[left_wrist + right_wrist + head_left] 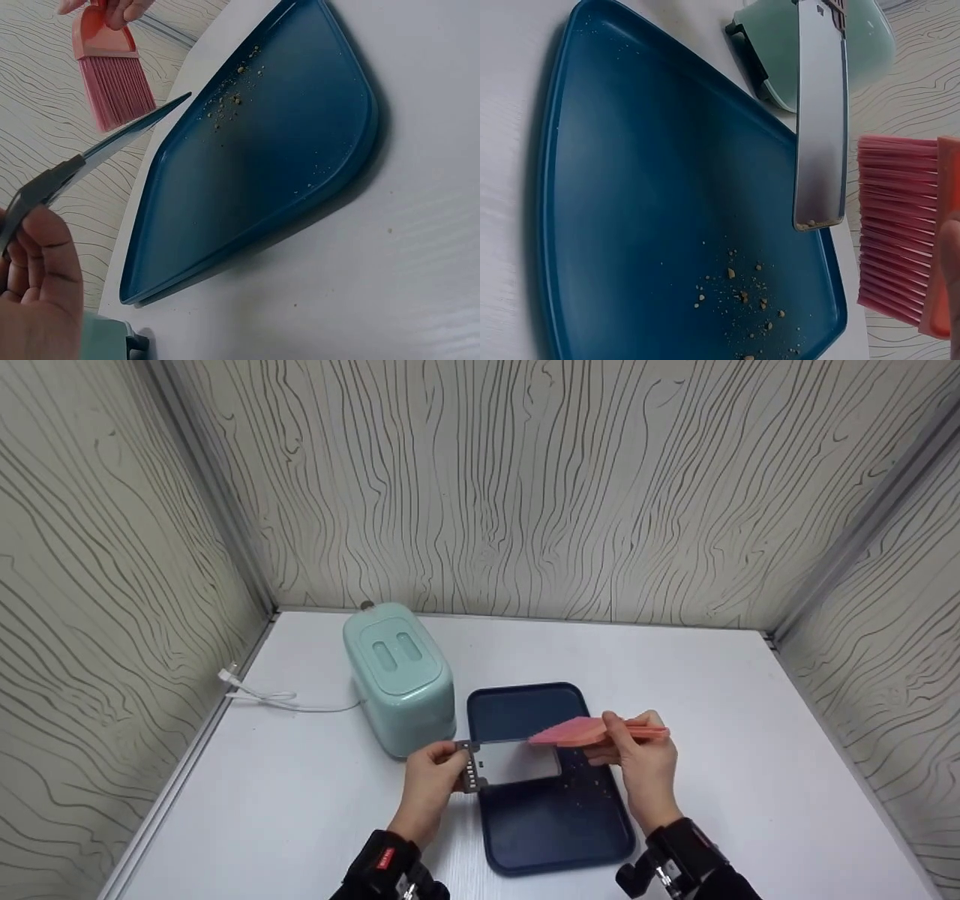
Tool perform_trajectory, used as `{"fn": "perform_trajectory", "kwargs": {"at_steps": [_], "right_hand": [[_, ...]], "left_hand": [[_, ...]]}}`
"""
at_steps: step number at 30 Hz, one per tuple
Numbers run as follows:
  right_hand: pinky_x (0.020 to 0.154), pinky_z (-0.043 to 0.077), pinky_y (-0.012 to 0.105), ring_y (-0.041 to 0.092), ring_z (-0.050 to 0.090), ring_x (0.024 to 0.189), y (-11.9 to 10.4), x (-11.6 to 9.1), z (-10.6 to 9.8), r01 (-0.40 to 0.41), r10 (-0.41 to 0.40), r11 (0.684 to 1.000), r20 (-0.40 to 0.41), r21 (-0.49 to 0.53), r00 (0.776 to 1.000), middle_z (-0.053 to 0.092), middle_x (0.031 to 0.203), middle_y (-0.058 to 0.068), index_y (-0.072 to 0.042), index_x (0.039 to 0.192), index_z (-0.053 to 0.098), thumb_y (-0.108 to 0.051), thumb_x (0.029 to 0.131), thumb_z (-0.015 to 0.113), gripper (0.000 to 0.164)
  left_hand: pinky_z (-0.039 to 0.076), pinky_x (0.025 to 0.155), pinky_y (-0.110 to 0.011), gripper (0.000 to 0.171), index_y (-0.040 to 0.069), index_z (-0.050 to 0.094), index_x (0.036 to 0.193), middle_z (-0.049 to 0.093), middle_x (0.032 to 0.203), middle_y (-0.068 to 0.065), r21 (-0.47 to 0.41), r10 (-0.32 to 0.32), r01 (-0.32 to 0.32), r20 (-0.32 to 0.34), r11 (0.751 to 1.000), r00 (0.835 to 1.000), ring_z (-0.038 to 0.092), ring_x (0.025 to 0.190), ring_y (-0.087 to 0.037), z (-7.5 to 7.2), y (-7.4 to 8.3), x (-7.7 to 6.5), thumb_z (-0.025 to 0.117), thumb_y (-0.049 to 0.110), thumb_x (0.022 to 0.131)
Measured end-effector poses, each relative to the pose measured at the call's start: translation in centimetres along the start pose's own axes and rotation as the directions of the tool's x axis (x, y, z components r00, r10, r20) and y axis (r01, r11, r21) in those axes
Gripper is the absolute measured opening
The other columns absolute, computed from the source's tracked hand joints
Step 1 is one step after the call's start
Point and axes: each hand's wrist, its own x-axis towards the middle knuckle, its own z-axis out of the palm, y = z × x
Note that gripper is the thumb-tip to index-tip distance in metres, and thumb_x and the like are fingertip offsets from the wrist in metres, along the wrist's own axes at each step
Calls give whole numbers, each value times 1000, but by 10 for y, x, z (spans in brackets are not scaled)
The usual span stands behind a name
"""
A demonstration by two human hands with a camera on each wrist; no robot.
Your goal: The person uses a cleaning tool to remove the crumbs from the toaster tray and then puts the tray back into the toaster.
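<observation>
My left hand point(433, 781) grips the dark slotted end of a flat metal crumb tray point(517, 763), which is held over a dark blue serving tray point(559, 832). In my right hand point(646, 769) is a small brush with an orange-red handle and pink bristles point(566, 732). The bristles overlap the far edge of the crumb tray in the head view; both wrist views show them beside its metal plate. Brown crumbs point(742, 296) lie scattered on the blue tray below. A few more crumbs cling to the crumb tray's tip in the right wrist view.
A mint-green toaster point(400, 660) stands left of the blue tray, close to its rim. Its white power cord point(285, 702) runs left towards the table edge. Wood-patterned panels point(487, 495) enclose the white table point(735, 780) at the back and sides.
</observation>
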Motion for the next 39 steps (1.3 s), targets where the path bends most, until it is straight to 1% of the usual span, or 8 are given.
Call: {"fn": "perform_trajectory", "kwargs": {"at_steps": [5,8,12,17,22,27,34,39], "right_hand": [[58,61,44,35,73,63,5,-1,-1,-21,21,999,2,-29,1000,75,81,20,2,92,47,-33,94,75,45],[56,61,43,35,73,62,7,-2,-2,-45,45,999,0,-30,999,75,81,20,3,92,47,-33,94,75,45],[54,60,44,35,73,61,7,-2,-5,-82,82,996,-2,-36,997,75,79,19,2,91,46,-30,95,73,42],[53,60,43,35,72,59,10,-1,-11,-93,93,994,-4,-58,996,74,78,19,1,90,47,-32,96,72,42],[51,59,44,34,71,55,11,-2,-14,-106,106,993,-12,-60,994,72,77,25,1,89,48,-33,95,73,43],[48,58,44,33,68,50,11,-3,-17,-116,116,991,-11,-65,993,68,72,29,1,87,49,-32,95,73,42],[47,58,44,31,67,47,9,-4,-20,-124,123,985,-11,-119,992,66,63,22,-1,83,48,-32,97,72,42],[45,57,44,30,66,45,8,-3,-21,-133,132,983,-14,-125,991,64,60,18,-2,81,46,-30,97,72,41]], "left_hand": [[56,59,-25,20,-10,69,106,66,84,-5,0,9,-9,9,1000,1000,62,65,-12,1,2,0,65,4,92],[56,58,-25,19,-10,69,105,66,82,-5,-2,14,-14,18,1000,1000,62,65,-12,1,2,0,64,4,93],[56,59,-25,19,-11,68,105,67,83,-5,-11,17,-17,27,1000,999,62,65,-12,-1,1,1,63,4,94],[55,59,-25,20,-10,68,106,65,83,-4,-4,24,-24,33,1000,999,61,66,-12,-2,0,2,63,5,94],[55,60,-25,20,-9,68,106,64,83,-4,11,19,-19,34,1000,999,60,67,-11,-3,0,2,64,6,95],[56,61,-26,20,-10,68,108,65,83,-4,1,24,-24,44,1000,999,61,67,-12,-4,1,2,63,6,96],[56,62,-25,20,-9,68,109,64,84,-5,3,30,-30,33,1000,999,61,68,-11,-6,2,3,63,7,96],[56,62,-25,21,-9,68,109,65,85,-6,-3,36,-36,26,999,999,62,69,-12,-7,-1,5,63,6,96]]}}
